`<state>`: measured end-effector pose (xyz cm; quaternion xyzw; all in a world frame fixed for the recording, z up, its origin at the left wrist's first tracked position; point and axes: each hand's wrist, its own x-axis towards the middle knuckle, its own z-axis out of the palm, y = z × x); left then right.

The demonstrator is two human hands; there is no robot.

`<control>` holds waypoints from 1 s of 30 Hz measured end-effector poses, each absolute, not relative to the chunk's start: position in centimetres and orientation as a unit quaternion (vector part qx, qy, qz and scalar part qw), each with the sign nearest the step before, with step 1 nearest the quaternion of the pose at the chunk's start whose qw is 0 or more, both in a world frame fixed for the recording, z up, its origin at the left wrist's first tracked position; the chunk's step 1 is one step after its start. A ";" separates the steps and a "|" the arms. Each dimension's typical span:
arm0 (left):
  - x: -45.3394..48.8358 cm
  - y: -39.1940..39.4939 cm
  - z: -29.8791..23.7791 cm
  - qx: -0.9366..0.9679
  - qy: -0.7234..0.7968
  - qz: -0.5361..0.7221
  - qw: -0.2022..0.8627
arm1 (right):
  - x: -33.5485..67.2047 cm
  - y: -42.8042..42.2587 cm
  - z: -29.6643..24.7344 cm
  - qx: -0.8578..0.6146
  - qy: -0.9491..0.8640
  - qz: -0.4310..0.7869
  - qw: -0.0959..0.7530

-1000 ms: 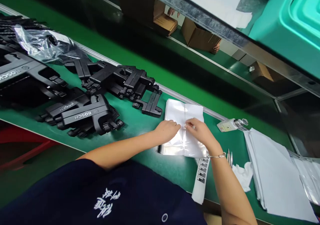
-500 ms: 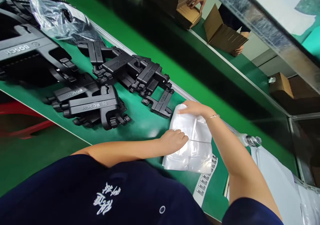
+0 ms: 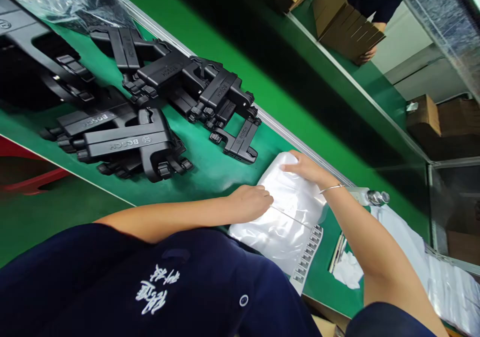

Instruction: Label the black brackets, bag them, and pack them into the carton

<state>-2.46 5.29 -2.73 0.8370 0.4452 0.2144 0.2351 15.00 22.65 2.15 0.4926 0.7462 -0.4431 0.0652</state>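
A bundle of clear plastic bags lies on the green bench in front of me, with a thin band across its middle. My left hand is closed at the bundle's left edge, its fingers at the end of the band. My right hand grips the far end of the bags, thumb on top and the other fingers hidden behind. A strip of printed labels sticks out from under the bundle's right side. Black BOSCH plastic frames lie in piles left of my hands.
A clear bottle with a metal cap and crumpled white paper are at the right, near white sheets. A plastic wrapper lies at the far left. Across the divider, another person's hand touches a cardboard box.
The bundle has turned and tilted, its near edge swinging left toward me. Both hands have stayed on it, and the band now runs diagonally. My view has shifted slightly.
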 end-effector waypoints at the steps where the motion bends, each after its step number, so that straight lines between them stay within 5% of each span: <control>1: -3.1 5.5 -2.8 0.822 0.447 0.233 0.263 | 16.0 22.6 1.9 0.515 0.716 -0.469 0.038; 6: -5.3 6.3 -3.9 0.672 0.516 0.334 0.413 | 20.4 22.4 0.4 0.584 0.593 -0.548 -0.080; 10: -5.0 6.2 -4.2 0.612 0.549 0.322 0.470 | 21.1 23.6 -0.6 0.586 0.605 -0.534 -0.079; 14: -4.7 7.5 -3.9 0.611 0.536 0.286 0.507 | 19.4 24.7 -0.3 0.574 0.704 -0.418 -0.033; 18: -4.7 8.8 -3.8 0.598 0.548 0.266 0.521 | 17.6 21.6 2.5 0.511 0.824 -0.232 -0.077; 25: -5.4 4.1 -2.6 0.746 0.510 0.231 0.361 | 20.3 9.6 4.7 0.509 0.827 -0.221 0.091; 30: -3.8 1.8 -2.6 0.916 0.347 0.086 0.184 | 21.6 7.3 2.1 0.586 0.754 -0.297 -0.008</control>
